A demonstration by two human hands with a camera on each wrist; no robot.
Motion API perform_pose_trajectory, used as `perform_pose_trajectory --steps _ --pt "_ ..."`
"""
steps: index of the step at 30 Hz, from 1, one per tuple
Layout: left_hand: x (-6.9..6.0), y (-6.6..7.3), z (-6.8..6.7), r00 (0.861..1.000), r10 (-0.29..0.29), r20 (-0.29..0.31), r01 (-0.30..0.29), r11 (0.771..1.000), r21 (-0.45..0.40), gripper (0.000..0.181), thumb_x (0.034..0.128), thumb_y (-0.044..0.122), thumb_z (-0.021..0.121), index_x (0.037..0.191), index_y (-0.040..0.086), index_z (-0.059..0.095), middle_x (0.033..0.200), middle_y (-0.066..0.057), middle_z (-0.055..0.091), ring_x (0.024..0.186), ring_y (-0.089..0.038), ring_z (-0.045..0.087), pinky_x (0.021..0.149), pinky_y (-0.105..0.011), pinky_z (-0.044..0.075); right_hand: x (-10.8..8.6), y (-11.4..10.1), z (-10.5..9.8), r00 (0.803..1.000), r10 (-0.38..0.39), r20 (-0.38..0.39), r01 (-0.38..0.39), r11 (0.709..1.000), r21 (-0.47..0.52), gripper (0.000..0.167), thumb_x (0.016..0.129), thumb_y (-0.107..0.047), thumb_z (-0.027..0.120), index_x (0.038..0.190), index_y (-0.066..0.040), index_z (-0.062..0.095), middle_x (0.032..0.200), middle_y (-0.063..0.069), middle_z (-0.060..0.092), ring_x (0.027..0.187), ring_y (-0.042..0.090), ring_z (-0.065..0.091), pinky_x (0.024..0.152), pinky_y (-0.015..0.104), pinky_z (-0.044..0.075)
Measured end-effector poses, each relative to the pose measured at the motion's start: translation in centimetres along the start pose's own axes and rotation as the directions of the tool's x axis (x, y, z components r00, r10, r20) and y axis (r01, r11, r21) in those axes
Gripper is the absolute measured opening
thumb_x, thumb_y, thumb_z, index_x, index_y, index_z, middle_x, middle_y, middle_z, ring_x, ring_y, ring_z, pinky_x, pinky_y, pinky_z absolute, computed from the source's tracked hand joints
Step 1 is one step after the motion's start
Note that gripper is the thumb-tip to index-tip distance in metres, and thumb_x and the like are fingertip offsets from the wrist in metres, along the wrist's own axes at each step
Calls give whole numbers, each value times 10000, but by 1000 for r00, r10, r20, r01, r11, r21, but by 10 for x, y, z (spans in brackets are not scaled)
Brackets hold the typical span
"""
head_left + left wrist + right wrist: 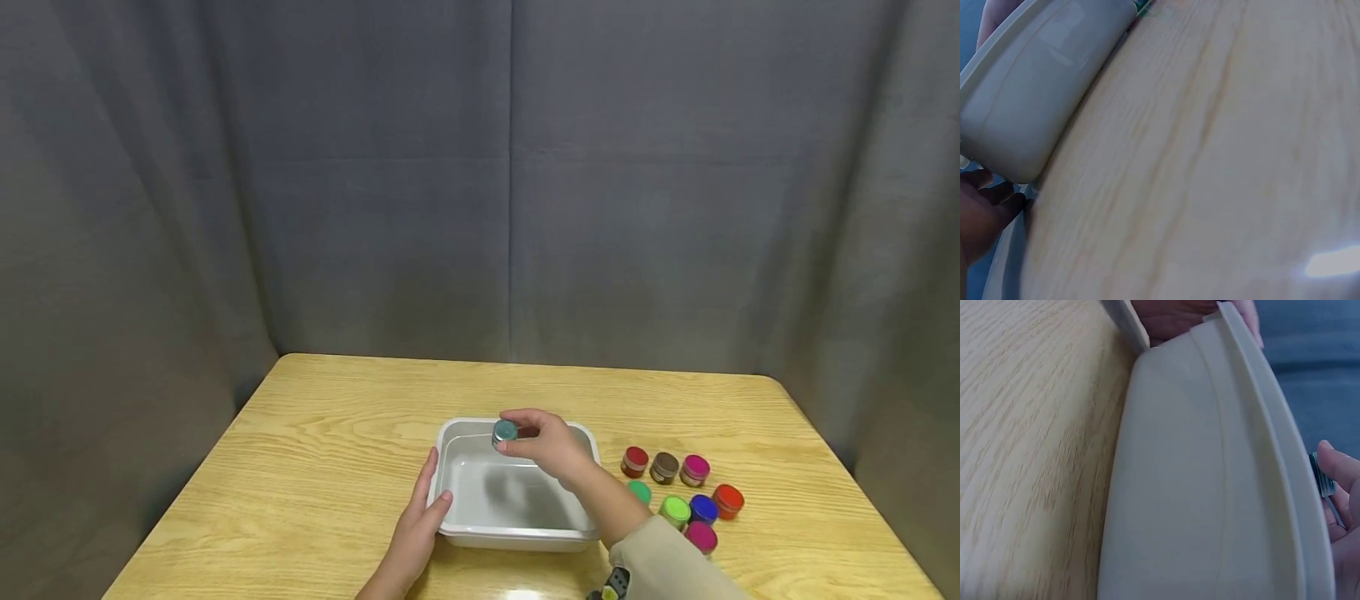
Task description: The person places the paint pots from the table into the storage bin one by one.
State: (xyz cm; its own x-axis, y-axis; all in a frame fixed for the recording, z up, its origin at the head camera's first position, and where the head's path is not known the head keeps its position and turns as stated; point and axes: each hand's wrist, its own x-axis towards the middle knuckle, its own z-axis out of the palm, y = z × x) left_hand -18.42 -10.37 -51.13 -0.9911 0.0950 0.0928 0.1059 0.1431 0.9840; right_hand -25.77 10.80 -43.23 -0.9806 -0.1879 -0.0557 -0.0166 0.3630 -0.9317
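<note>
Leftmost, a grey curtain (112,250) hangs beside the wooden table (315,450) and continues behind it. Next, the left hand (415,527) holds the near-left part of the tub (517,532), its thumb hooked over the white rim and its fingers lying along the outer wall; the left wrist view shows these fingers only in part, dark against the tub's corner. The tub stands upright on the table, a shadow falling across its pale floor. Above its interior, toward the far rim, the teal jar (505,432) is raised clear of the floor. To its right, the right hand (553,450) pinches this jar between thumb and fingers, the forearm crossing the tub's right side. A beige sleeve (667,562) covers the lower forearm. Beyond lie the remaining jars: a dark red jar (635,462) with a green jar (640,491) nearer, partly hidden by the forearm; a brown jar (664,467) with a lime jar (675,510) nearer; then a magenta jar (695,470), a second magenta jar (702,537), a blue jar (703,508) and, farthest right, a bright red jar (728,501).
</note>
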Motion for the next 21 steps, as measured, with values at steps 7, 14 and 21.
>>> perform_pose_trajectory --steps 7,14,21 --pt "0 1 -2 1000 -4 15 4 1000 7 610 1029 222 440 1580 193 180 1643 -175 133 1486 -472 128 1142 -725 130 15 -1 24 997 1 82 -3 999 32 445 805 -76 789 1228 -26 659 1090 110 683 982 193 597 816 285 544" --pt "0 1 -2 999 -18 44 18 1000 0 617 1037 235 422 1586 206 143 1653 -157 91 1490 -476 95 1135 -735 136 21 10 45 996 -11 86 12 1000 -4 445 764 -16 800 1186 30 665 1034 148 708 903 160 627 776 243 524" --pt "-1 2 -1 999 -23 45 23 1000 -11 615 1041 242 413 1587 199 133 1654 -164 70 1483 -489 108 1139 -721 158 20 19 57 997 27 69 -20 994 -105 431 738 -26 822 1146 15 691 1005 117 725 886 141 631 786 257 512"
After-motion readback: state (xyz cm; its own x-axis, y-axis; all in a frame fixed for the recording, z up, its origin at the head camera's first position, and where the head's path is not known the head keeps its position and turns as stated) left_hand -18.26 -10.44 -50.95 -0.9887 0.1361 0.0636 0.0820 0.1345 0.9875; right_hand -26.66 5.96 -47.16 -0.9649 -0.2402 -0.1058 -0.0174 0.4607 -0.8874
